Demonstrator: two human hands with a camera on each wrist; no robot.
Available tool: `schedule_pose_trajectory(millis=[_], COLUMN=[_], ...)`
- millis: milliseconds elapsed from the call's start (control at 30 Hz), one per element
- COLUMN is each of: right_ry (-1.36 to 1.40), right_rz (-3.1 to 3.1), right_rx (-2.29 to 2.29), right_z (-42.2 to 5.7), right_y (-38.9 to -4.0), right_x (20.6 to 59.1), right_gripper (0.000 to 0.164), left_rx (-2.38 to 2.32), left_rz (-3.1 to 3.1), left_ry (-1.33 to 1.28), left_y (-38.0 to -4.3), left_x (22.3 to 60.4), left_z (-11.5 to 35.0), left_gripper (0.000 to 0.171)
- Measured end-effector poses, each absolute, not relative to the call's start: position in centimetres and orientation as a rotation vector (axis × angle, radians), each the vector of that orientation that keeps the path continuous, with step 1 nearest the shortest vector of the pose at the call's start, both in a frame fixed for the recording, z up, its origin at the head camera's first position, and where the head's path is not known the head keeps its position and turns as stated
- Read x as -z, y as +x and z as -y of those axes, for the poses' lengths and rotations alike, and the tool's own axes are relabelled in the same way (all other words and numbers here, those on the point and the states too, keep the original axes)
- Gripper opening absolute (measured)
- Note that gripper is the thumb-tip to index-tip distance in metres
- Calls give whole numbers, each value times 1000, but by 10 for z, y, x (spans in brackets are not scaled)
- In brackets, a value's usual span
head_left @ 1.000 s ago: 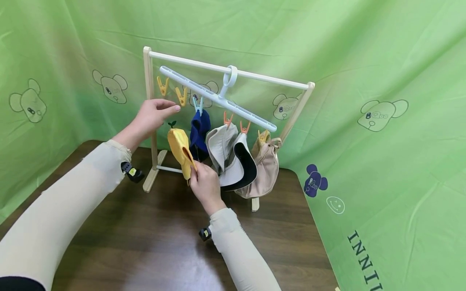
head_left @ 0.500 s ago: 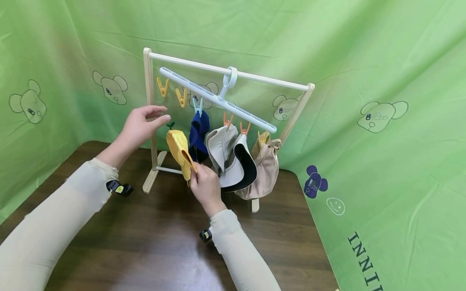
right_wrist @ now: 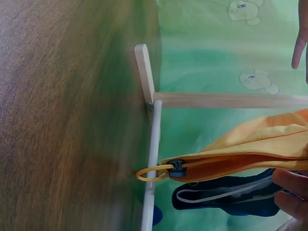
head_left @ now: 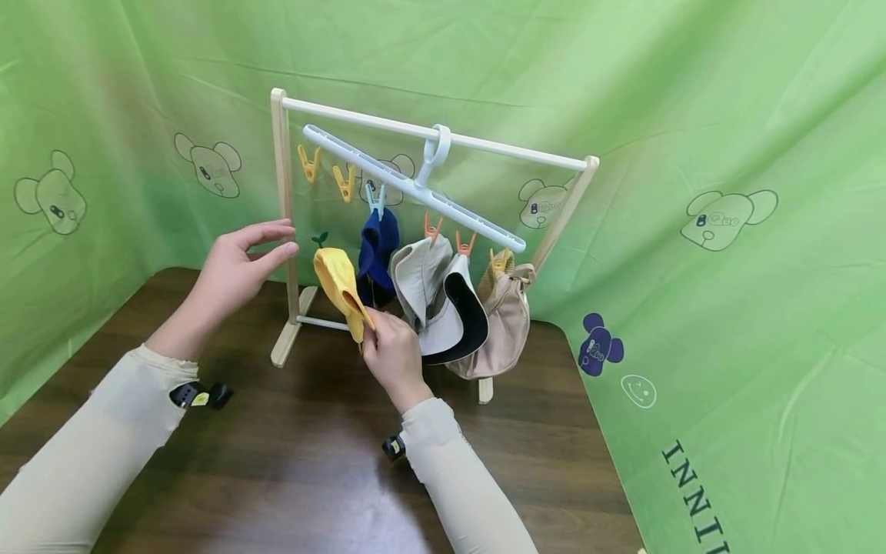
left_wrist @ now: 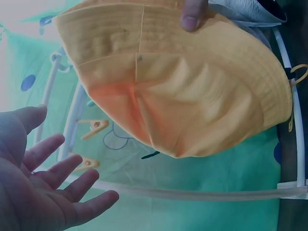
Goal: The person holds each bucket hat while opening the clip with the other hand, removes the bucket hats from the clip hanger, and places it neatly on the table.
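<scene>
My right hand (head_left: pixel 393 352) pinches the brim of a yellow bucket hat (head_left: pixel 338 286), which has a small green sprout on its crown. In the left wrist view the bucket hat (left_wrist: pixel 192 91) spreads wide, with a right fingertip on its brim. A cord loop with a black toggle (right_wrist: pixel 177 168) dangles from it in the right wrist view. To the left of the hat, my left hand (head_left: pixel 231 273) is held up with fingers extended and nothing in them. Behind the hat, a dark blue hat (head_left: pixel 378 254) hangs from a light blue clip (head_left: pixel 376 201).
A pale blue hanger (head_left: pixel 415 187) tilts on a wooden rack (head_left: pixel 282 154). Two yellow clips (head_left: pixel 344 185) hang bare at its left end. Right of the blue hat hang a grey hat (head_left: pixel 418 277), a black-and-white cap (head_left: pixel 465 315) and a beige-pink bag-like item (head_left: pixel 504 327).
My left hand has drawn back down and to the left, away from the clips. The right hand stays in place with the yellow hat, which has shifted slightly left.
</scene>
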State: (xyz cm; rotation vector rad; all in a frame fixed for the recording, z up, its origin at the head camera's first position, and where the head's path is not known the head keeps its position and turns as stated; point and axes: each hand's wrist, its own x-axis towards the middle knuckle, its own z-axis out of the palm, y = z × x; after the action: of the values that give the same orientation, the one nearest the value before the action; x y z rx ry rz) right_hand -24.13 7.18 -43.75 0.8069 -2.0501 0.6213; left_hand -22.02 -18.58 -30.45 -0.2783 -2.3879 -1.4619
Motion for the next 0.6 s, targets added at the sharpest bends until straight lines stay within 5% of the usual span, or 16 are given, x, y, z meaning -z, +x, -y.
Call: schedule_pose_trajectory(millis=[600], right_ry=[819], right_rz=[2026], right_rx=[-556], right_z=[-77], right_y=[-244], right_x=[442], right_gripper=[26], left_rx=[1448], left_rz=[2316], left_ry=[-286], left_y=[-184], left_x=[346], left_z=[199], left_gripper=[35])
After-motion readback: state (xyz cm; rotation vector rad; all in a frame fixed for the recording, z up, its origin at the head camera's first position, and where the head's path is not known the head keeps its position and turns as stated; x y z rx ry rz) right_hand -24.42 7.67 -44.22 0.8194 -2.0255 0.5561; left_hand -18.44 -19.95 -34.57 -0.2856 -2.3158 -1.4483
